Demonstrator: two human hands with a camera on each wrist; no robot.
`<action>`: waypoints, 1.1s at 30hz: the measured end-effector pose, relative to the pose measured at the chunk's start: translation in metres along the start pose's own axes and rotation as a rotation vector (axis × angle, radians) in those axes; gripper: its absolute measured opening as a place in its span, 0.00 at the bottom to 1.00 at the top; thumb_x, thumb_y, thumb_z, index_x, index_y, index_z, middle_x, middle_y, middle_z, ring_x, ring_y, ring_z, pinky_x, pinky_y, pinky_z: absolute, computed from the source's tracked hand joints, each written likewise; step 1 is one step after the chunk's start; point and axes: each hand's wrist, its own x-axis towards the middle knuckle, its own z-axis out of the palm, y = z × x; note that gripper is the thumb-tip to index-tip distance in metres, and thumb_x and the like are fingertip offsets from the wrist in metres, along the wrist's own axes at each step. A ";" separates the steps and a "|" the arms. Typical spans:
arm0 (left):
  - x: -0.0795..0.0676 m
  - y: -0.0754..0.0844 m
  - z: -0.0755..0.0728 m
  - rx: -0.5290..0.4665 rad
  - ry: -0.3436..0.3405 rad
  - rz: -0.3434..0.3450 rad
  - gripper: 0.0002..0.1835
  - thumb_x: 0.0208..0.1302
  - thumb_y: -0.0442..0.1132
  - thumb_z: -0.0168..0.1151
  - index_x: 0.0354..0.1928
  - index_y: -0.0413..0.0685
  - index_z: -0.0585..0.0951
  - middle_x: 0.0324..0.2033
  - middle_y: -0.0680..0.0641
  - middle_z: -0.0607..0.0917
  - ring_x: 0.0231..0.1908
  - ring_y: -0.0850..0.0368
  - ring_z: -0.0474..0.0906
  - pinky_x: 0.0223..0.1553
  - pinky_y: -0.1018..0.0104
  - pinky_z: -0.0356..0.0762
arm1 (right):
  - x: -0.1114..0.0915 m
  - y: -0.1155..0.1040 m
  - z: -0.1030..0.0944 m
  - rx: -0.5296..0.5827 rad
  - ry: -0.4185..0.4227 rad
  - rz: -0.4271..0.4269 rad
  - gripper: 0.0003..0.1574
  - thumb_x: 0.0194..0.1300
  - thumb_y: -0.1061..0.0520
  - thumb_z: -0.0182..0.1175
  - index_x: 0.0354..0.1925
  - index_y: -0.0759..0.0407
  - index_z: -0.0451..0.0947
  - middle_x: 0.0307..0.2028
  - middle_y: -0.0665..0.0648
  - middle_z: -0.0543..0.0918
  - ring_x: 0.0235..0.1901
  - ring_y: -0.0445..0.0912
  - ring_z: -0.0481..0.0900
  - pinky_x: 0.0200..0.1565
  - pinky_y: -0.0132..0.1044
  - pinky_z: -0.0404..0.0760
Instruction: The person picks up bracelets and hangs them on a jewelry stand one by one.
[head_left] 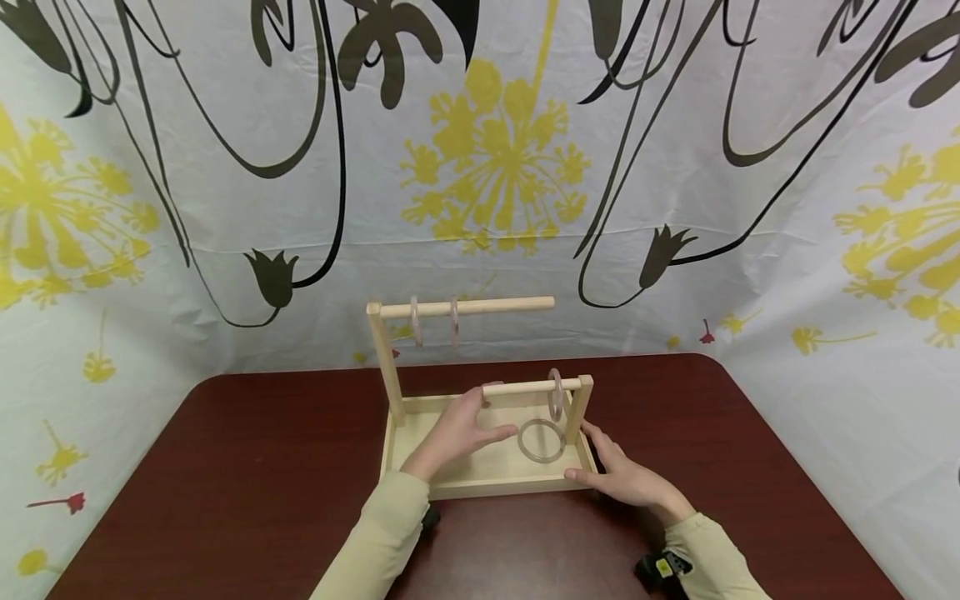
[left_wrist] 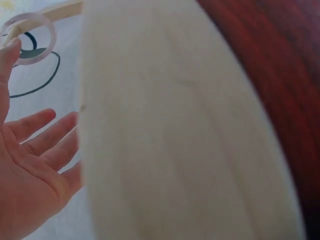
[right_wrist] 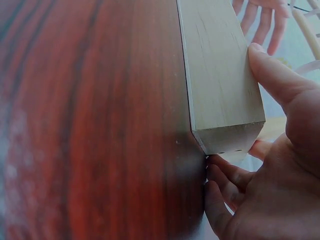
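Observation:
A pale wooden ring stand has a shallow tray, a tall post with a long upper rod, and a short post with a lower rod. My left hand is over the tray, fingers extended by the lower rod's free end. Its thumb points toward a translucent ring inside the tray; the palm looks bare in the left wrist view. Another ring hangs on the lower rod near its post. My right hand grips the tray's right front corner, thumb on the front wall, fingers around the end.
Two more rings, a left one and a right one, hang on the upper rod. The stand sits on a dark red-brown table. Behind the table hangs a white cloth printed with flowers.

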 end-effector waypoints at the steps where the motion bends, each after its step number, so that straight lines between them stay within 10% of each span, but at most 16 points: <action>1: 0.000 -0.001 0.002 0.001 -0.008 -0.004 0.39 0.59 0.54 0.69 0.65 0.38 0.70 0.57 0.37 0.76 0.55 0.43 0.75 0.53 0.51 0.72 | 0.000 0.000 0.000 0.001 -0.001 0.001 0.57 0.66 0.45 0.62 0.75 0.64 0.39 0.71 0.73 0.45 0.69 0.70 0.40 0.58 0.70 0.53; 33: -0.003 0.002 0.033 0.242 -0.345 0.158 0.29 0.63 0.52 0.65 0.59 0.39 0.77 0.63 0.39 0.72 0.65 0.46 0.65 0.64 0.59 0.59 | 0.000 -0.001 0.000 0.017 -0.008 0.011 0.56 0.67 0.46 0.61 0.75 0.64 0.38 0.71 0.73 0.45 0.69 0.70 0.40 0.58 0.70 0.53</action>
